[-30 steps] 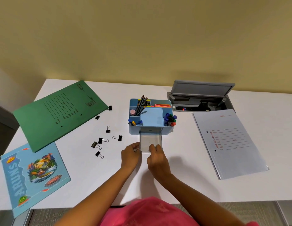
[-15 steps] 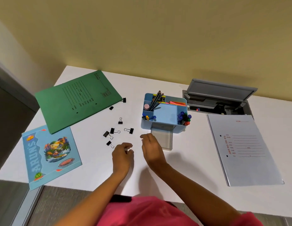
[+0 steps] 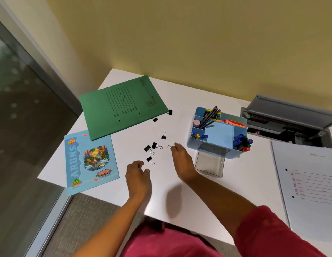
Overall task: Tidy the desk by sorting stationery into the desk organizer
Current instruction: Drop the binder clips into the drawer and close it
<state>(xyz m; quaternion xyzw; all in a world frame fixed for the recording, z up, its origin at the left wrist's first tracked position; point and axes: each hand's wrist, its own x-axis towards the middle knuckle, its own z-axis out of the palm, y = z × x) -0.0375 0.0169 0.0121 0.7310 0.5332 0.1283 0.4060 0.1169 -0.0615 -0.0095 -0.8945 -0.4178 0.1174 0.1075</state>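
The blue desk organizer (image 3: 223, 135) stands on the white desk and holds pencils, pens and small items. Its clear drawer (image 3: 209, 164) is pulled out toward me. Several black binder clips lie loose to its left, among them one (image 3: 163, 135) farther back, a pair (image 3: 151, 147) and one (image 3: 149, 159) nearest me. My right hand (image 3: 181, 159) reaches left of the drawer, and its fingertips pinch a binder clip (image 3: 169, 146) whose wire loop sticks out. My left hand (image 3: 137, 174) hovers just below the nearest clip, fingers loosely curled and holding nothing.
A green folder (image 3: 120, 106) lies at the back left with two more clips at its right corner. A blue book (image 3: 89, 160) sits by the desk's left edge. A white folder (image 3: 310, 182) and an open cable box (image 3: 287, 121) are on the right.
Both hands left the drawer front and moved left to the loose clips. My right hand has closed on one clip. The view has swung left.
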